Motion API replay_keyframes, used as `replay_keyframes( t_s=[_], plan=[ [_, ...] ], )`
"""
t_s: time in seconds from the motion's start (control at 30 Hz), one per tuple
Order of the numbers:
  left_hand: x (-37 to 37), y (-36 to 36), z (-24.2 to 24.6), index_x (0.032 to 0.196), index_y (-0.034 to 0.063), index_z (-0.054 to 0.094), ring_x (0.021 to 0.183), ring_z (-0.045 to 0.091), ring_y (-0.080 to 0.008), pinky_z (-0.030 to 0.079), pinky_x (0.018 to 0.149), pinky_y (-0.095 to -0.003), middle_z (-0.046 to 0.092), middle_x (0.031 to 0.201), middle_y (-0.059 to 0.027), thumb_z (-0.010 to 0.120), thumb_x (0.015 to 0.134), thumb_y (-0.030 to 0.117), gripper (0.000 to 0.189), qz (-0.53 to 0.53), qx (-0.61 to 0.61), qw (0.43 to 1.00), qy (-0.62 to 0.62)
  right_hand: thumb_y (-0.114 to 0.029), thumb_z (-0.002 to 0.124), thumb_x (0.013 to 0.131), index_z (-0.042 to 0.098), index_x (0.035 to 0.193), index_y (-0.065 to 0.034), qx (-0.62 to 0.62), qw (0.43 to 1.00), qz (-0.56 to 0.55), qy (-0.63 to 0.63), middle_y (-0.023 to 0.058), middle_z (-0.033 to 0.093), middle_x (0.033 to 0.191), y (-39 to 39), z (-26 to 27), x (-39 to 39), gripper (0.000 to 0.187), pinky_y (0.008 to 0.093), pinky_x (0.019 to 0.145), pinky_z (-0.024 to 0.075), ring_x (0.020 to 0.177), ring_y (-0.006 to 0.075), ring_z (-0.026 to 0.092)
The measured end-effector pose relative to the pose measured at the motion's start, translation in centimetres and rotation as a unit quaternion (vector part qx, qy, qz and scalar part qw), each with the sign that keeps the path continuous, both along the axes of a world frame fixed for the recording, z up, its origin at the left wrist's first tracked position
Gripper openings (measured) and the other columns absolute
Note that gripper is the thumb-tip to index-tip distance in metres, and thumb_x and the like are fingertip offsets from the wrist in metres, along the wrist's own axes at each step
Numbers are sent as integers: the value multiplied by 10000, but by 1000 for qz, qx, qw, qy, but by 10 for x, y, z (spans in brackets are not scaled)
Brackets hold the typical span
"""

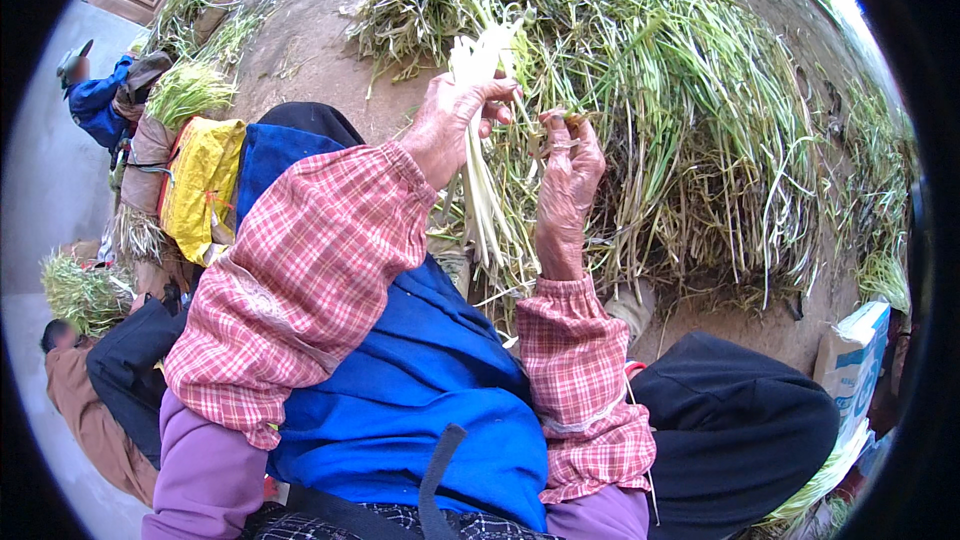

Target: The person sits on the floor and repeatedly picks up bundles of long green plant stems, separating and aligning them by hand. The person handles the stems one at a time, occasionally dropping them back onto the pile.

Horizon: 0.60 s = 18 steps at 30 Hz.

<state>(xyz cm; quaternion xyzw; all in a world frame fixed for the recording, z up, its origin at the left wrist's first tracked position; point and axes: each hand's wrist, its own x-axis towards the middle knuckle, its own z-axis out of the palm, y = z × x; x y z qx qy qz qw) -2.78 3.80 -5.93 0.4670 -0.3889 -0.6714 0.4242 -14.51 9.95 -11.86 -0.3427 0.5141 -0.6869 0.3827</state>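
Note:
My left hand [442, 120] is closed around a small bunch of pale, long-stemmed greens [484, 187]. Their white stalks hang down below the fist, and the overexposed tops rise above it. Just to the right, my right hand [568, 187] is raised with thumb and fingers pinched on a small yellow-brown leaf scrap [574, 118]. A thin pale band crosses its fingers. Behind both hands spreads a large heap of long green stalks [690, 112], with withered, straw-coloured pieces mixed in.
A blue apron [420, 390] covers my lap. At left lies a yellow woven sack [199, 187] near tied bundles of greens [187, 94]. Two people sit along the wall [37, 187] on that side. A printed white-and-blue carton [851, 367] stands beyond my right knee [742, 420].

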Motion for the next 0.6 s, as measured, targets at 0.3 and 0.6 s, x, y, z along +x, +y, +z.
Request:
replay_keyframes(
  t_s=[0.3, 0.6],
  plan=[
    [-5, 3, -4, 978, -19, 595, 490, 532, -65, 365, 341, -159, 627, 736, -44, 690, 775, 80, 246, -17, 2, 1000, -20, -159, 591, 891, 620, 913, -50, -24, 987, 29, -158, 6, 633, 798, 5, 15, 0, 115, 215, 553, 443, 649, 63, 560],
    [-4, 3, 5, 919, -27, 593, 510, 533, -66, 360, 375, -166, 596, 693, -30, 634, 810, 60, 146, -7, -35, 999, 0, -149, 552, 910, 609, 910, -46, -15, 972, 66, -223, 4, 604, 787, 10, 17, 8, 117, 227, 601, 458, 693, 75, 550]
  ],
)
